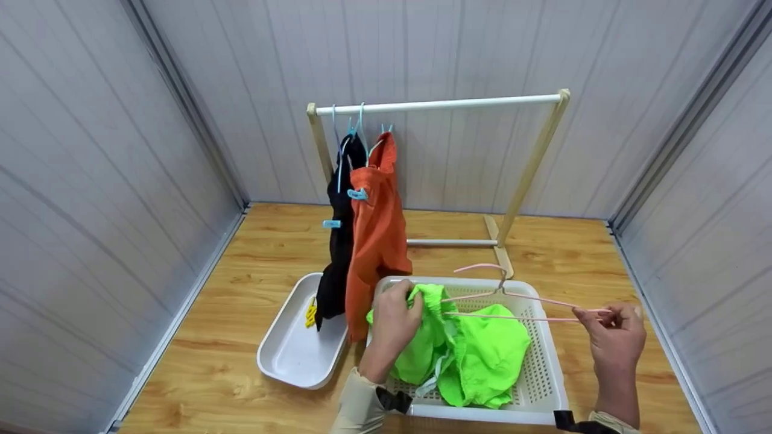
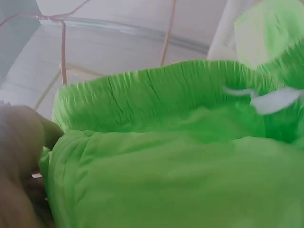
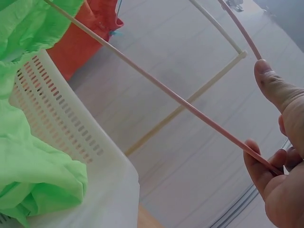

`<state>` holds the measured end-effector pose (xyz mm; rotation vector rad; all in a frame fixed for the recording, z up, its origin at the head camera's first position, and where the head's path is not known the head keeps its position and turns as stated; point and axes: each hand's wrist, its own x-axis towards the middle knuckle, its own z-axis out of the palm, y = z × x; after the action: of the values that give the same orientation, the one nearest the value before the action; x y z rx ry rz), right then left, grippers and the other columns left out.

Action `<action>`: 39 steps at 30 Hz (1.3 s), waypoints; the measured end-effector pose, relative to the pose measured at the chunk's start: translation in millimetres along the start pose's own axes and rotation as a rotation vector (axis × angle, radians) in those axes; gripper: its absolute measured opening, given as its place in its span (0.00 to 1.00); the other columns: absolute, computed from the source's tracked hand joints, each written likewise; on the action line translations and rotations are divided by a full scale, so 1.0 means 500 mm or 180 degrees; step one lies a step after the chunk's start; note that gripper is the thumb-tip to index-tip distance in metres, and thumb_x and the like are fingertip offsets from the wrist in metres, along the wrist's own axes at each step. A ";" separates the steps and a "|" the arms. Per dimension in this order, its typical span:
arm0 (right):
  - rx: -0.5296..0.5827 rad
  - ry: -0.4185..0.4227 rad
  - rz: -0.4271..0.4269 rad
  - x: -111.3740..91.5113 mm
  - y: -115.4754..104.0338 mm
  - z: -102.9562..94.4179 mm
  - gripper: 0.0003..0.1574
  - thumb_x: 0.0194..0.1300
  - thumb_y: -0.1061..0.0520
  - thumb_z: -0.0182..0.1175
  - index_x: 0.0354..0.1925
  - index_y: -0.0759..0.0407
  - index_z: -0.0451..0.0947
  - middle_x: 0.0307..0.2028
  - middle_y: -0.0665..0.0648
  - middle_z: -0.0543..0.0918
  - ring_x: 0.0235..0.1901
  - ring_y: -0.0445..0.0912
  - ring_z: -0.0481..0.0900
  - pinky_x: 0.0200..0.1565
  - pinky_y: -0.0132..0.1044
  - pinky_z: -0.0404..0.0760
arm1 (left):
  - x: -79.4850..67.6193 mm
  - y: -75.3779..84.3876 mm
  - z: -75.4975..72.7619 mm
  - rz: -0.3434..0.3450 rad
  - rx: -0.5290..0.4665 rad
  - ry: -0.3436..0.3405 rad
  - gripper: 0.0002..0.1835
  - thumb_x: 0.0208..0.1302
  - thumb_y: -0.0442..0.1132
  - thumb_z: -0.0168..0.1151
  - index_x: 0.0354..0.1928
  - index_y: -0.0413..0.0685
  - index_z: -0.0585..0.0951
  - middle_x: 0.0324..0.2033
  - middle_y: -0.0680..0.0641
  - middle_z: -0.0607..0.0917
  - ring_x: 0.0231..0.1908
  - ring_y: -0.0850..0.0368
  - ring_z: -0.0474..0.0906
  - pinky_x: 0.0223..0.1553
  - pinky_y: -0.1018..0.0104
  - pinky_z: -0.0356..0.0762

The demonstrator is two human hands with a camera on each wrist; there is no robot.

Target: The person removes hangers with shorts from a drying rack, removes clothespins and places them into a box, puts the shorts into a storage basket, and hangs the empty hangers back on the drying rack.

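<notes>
Orange clothing (image 1: 380,223) hangs near left hand (image 1: 395,320) pinching green garment (image 1: 491,355); right hand (image 1: 618,339) grips hanger (image 1: 501,291).

- Wood-grain surface (image 1: 573,259), spanning the lower half of the frame
- White tray (image 1: 295,355), lower left of centre
- White perforated basket (image 1: 482,413), lower centre
- Rack (image 1: 533,166), its right foot right of centre

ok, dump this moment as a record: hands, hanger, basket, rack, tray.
left hand: grips the green garment by its waistband
right hand: holds one end of the pink hanger
hanger far end: out of sight at the waistband
basket: white, under the green garment
rack: black garment, orange garment at left
tray: white, left of basket, yellow items inside
</notes>
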<state>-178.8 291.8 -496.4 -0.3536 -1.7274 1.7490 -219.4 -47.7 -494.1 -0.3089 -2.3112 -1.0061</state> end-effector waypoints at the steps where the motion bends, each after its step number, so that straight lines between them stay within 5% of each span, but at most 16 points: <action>1: -0.0015 -0.0012 0.0034 -0.002 0.000 0.000 0.21 0.46 0.74 0.73 0.29 0.72 0.68 0.28 0.55 0.68 0.25 0.41 0.67 0.22 0.23 0.68 | -0.003 -0.004 -0.004 -0.0143 0.0061 -0.0047 0.06 0.56 0.34 0.65 0.26 0.49 0.76 0.22 0.52 0.77 0.25 0.55 0.73 0.27 0.60 0.72; 5: -0.0270 -0.0033 0.0018 -0.010 0.004 0.000 0.22 0.45 0.72 0.75 0.29 0.71 0.68 0.26 0.54 0.69 0.25 0.42 0.66 0.22 0.23 0.67 | -0.013 -0.013 -0.017 -0.0532 0.0131 -0.0251 0.09 0.55 0.32 0.65 0.32 0.52 0.75 0.27 0.51 0.77 0.24 0.53 0.74 0.22 0.60 0.71; 16: -0.0403 0.0027 0.0078 -0.011 0.004 -0.005 0.22 0.46 0.69 0.76 0.30 0.71 0.70 0.27 0.54 0.70 0.26 0.42 0.67 0.23 0.24 0.68 | -0.019 -0.028 -0.033 -0.0805 0.0367 -0.0145 0.07 0.52 0.33 0.64 0.26 0.57 0.85 0.26 0.51 0.85 0.26 0.45 0.82 0.25 0.50 0.76; 29: -0.0558 0.0071 0.0014 -0.011 0.011 -0.015 0.22 0.47 0.67 0.76 0.31 0.71 0.71 0.28 0.53 0.71 0.28 0.43 0.67 0.24 0.24 0.69 | -0.035 -0.038 -0.041 -0.1038 0.0691 -0.0731 0.11 0.53 0.31 0.60 0.36 0.49 0.86 0.31 0.42 0.84 0.29 0.37 0.81 0.26 0.46 0.76; 34: -0.0527 0.0105 0.0088 -0.005 0.009 -0.023 0.21 0.45 0.66 0.77 0.30 0.69 0.73 0.26 0.52 0.72 0.26 0.42 0.69 0.23 0.23 0.69 | -0.039 -0.042 -0.043 -0.1052 0.0710 -0.0937 0.03 0.57 0.35 0.61 0.31 0.45 0.82 0.29 0.40 0.82 0.31 0.36 0.81 0.29 0.44 0.76; 39: -0.0125 0.0230 0.0189 -0.005 0.002 -0.027 0.20 0.45 0.68 0.77 0.30 0.68 0.73 0.25 0.52 0.71 0.27 0.42 0.67 0.22 0.23 0.69 | -0.044 -0.042 -0.043 -0.0974 0.0701 -0.1194 0.08 0.58 0.38 0.62 0.25 0.41 0.78 0.26 0.40 0.80 0.29 0.37 0.80 0.29 0.45 0.76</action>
<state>-169.1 301.1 -499.4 -0.4841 -1.7174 1.7246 -201.4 -77.0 -508.2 -0.0555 -2.8477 -0.8786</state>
